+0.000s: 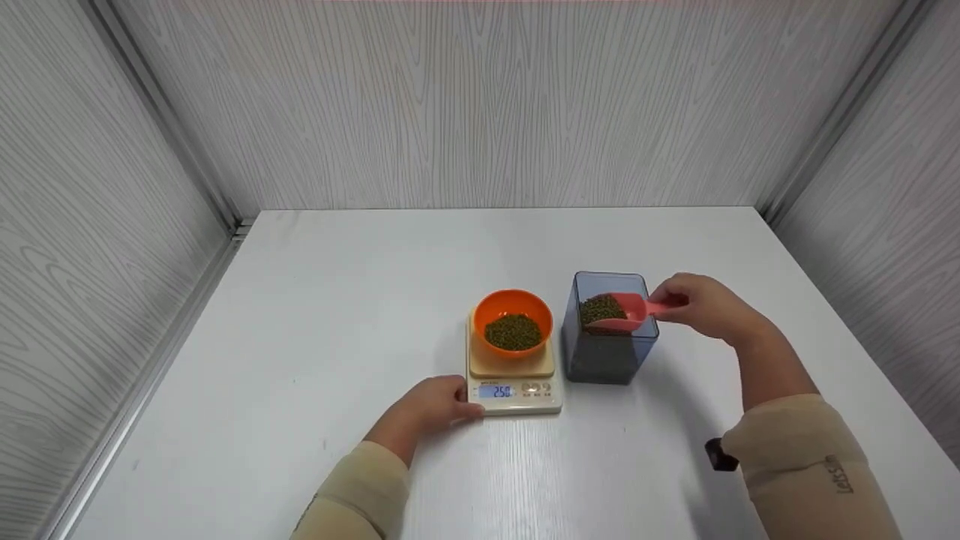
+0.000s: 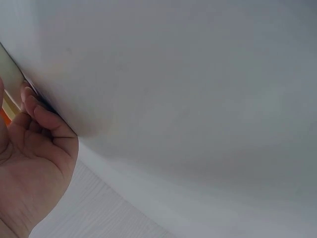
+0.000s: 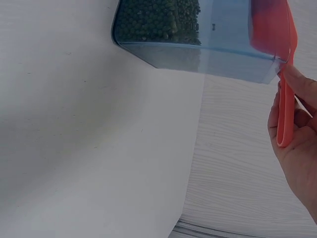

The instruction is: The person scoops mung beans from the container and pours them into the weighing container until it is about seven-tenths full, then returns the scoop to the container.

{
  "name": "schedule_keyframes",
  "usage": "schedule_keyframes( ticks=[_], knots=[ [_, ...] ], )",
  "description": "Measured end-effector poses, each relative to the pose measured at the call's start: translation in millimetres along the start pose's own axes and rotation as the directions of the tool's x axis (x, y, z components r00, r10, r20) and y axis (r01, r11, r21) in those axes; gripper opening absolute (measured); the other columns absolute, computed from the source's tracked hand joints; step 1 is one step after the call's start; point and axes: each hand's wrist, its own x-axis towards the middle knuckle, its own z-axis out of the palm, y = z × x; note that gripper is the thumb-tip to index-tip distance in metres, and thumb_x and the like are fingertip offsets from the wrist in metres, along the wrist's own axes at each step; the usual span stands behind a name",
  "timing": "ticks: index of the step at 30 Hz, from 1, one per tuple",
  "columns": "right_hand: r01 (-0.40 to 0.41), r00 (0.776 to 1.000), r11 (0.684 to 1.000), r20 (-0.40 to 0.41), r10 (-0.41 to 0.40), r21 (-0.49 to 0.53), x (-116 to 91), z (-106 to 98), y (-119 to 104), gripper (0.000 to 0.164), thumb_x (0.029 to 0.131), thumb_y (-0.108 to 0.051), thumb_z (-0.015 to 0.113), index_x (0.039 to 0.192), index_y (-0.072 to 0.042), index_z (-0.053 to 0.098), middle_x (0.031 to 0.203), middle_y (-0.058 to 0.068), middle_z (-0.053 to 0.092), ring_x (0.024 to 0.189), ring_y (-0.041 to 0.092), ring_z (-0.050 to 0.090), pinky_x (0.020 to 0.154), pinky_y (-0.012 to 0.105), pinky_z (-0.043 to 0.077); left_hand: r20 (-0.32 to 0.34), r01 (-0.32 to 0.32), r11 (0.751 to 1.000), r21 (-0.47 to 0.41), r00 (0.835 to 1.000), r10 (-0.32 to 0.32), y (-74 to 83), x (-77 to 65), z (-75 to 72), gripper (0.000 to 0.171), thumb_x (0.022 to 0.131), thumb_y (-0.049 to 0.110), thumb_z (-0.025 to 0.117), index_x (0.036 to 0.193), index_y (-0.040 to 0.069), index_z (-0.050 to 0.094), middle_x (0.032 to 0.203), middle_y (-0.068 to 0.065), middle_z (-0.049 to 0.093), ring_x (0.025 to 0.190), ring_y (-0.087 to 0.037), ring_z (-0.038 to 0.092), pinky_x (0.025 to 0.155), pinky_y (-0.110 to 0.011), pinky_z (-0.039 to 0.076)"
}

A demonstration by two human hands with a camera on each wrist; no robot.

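Observation:
My right hand [image 1: 705,304] grips the handle of a pink scoop [image 1: 637,309], whose bowl is inside the mouth of a translucent blue-grey container [image 1: 604,360]. Dark green-brown pellets [image 1: 602,308] lie in the scoop and container; in the right wrist view, pellets [image 3: 153,20] show through the wall. Left of it, an orange bowl [image 1: 513,301] holding similar pellets sits on a kitchen scale [image 1: 517,406]. The scale's display [image 1: 496,391] appears to read 250. At the scale's front left corner, my left hand [image 1: 435,405] holds its edge, fingers curled along the side.
A white tabletop [image 1: 360,300] carries the scale and container. Pale wood-grain panels [image 1: 495,105] rise behind it and at both sides. A small black object [image 1: 721,454] is beside the right sleeve.

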Motion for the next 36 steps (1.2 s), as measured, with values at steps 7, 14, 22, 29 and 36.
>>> schedule_keyframes(
  ticks=[7,14,22,29,36],
  knots=[
    [-0.009,1.0,0.999,-0.016,0.01,0.043,-4,-1,8,0.017,0.086,-0.018,0.063,0.101,-0.01,0.063,0.097,0.007,0.056,0.089,0.023,0.051,0.076,0.032,0.045,0.0,0.003,1.0,-0.003,1.0,-0.003,-0.6,0.4,0.7,0.028,0.079,0.041,0.068,0.084,0.016,0.056,0.08,0.0,0.054,0.081,-0.018,0.048,0.073,-0.034,0.037],
    [-0.007,0.998,0.989,-0.053,0.015,0.148,-9,4,16,0.022,0.086,-0.02,0.064,0.105,-0.009,0.062,0.101,0.008,0.057,0.091,0.023,0.053,0.076,0.026,0.046,0.005,-0.01,1.0,0.005,1.0,0.01,-0.5,0.1,0.5,0.029,0.079,0.041,0.068,0.083,0.015,0.055,0.078,-0.001,0.053,0.079,-0.019,0.048,0.071,-0.034,0.036],
    [0.078,0.993,0.953,-0.107,-0.049,0.291,-11,13,21,0.024,0.087,-0.019,0.063,0.106,-0.004,0.061,0.098,0.01,0.058,0.086,0.017,0.054,0.076,0.027,0.046,-0.005,-0.025,1.0,0.006,1.0,0.025,-1.8,0.5,0.0,0.029,0.079,0.039,0.068,0.08,0.014,0.054,0.073,0.0,0.05,0.077,-0.018,0.047,0.068,-0.032,0.036],
    [0.096,0.99,0.936,-0.129,-0.055,0.338,-10,22,24,0.026,0.088,-0.025,0.061,0.106,-0.005,0.06,0.094,0.008,0.058,0.081,0.021,0.05,0.067,0.028,0.042,-0.006,-0.021,1.0,0.009,1.0,0.021,-1.3,0.8,0.2,0.028,0.079,0.039,0.068,0.079,0.015,0.053,0.072,0.0,0.049,0.077,-0.017,0.048,0.069,-0.032,0.035],
    [0.06,0.993,0.945,-0.115,-0.024,0.322,-9,21,26,0.029,0.088,-0.029,0.061,0.107,-0.007,0.059,0.097,0.007,0.058,0.084,0.021,0.051,0.07,0.029,0.042,0.002,-0.01,1.0,0.002,1.0,0.01,-1.0,0.6,-0.3,0.028,0.079,0.04,0.068,0.082,0.015,0.055,0.076,-0.001,0.051,0.08,-0.018,0.048,0.072,-0.034,0.036]
  ],
)
